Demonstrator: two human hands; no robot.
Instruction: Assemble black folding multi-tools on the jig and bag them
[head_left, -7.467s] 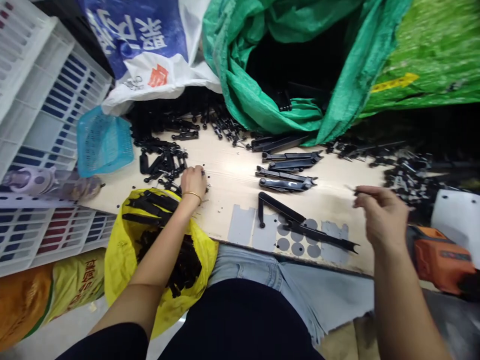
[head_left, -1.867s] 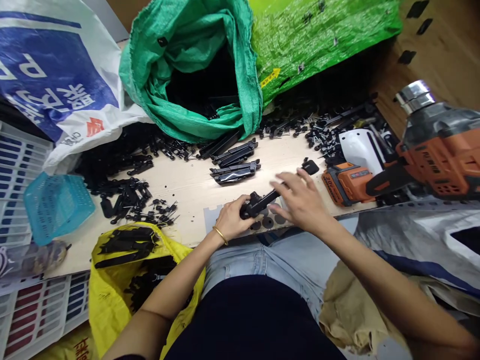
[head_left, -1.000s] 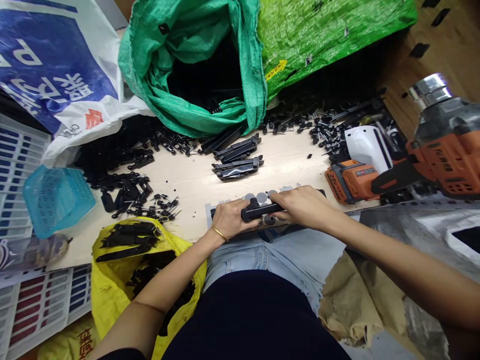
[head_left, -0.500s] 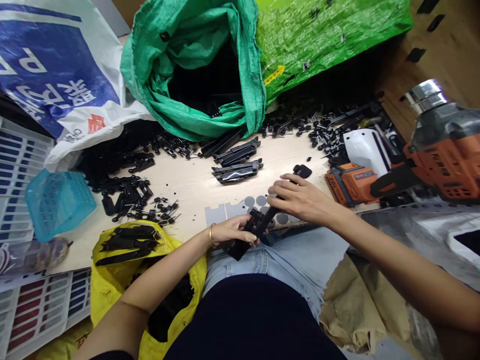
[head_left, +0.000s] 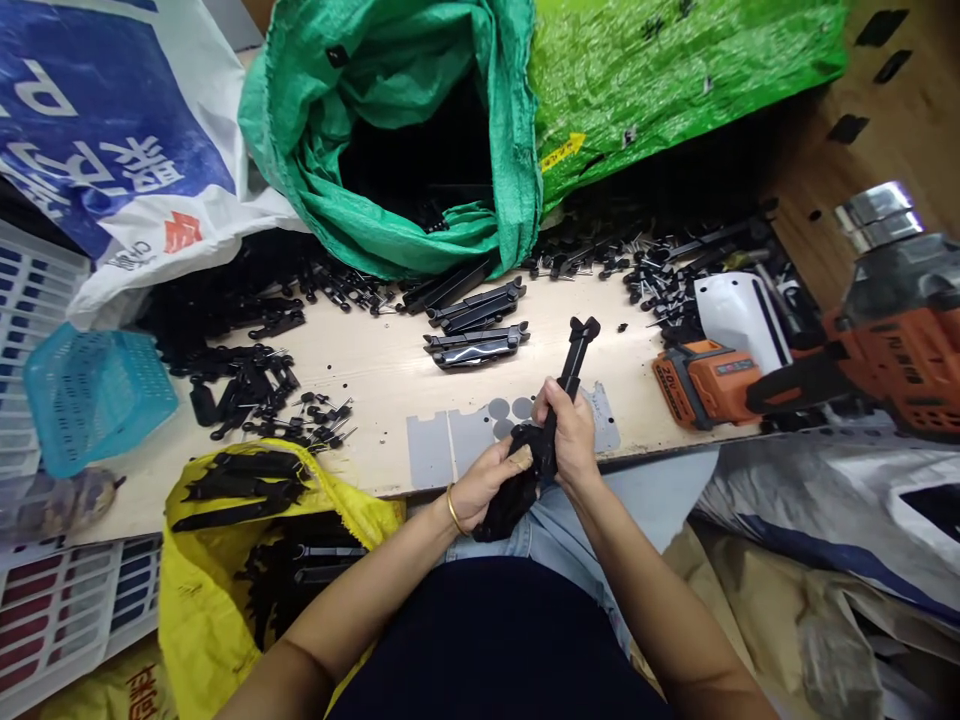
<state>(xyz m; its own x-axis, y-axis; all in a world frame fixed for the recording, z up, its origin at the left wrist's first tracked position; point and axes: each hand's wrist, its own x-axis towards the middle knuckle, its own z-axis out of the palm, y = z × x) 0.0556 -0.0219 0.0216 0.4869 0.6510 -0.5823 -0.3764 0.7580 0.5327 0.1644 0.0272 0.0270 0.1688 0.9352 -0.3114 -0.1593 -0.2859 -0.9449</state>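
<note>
Both hands meet over my lap, at the table's front edge, around a black plastic folding bracket (head_left: 576,358). My left hand (head_left: 480,488) is closed round its lower, bulky end, the thumb lying on top. The long arm of the bracket is gripped by my right hand (head_left: 576,435), and its forked tip points up and away over the table. My fingers hide the joint between the two parts. Beyond the hands, several similar black brackets (head_left: 480,345) lie in a small group on the wooden table (head_left: 360,370).
Black parts and pins (head_left: 247,385) are heaped at left and back. A green sack (head_left: 300,150) stands behind; a yellow bag (head_left: 195,600) holding black parts is at my left. An orange cordless power tool (head_left: 720,375) lies right. A blue basket (head_left: 97,400) sits far left.
My right hand has come down and closer to my left hand, now wrapped round the bracket's arm. The arm has swung up, its tip pointing away from me.
</note>
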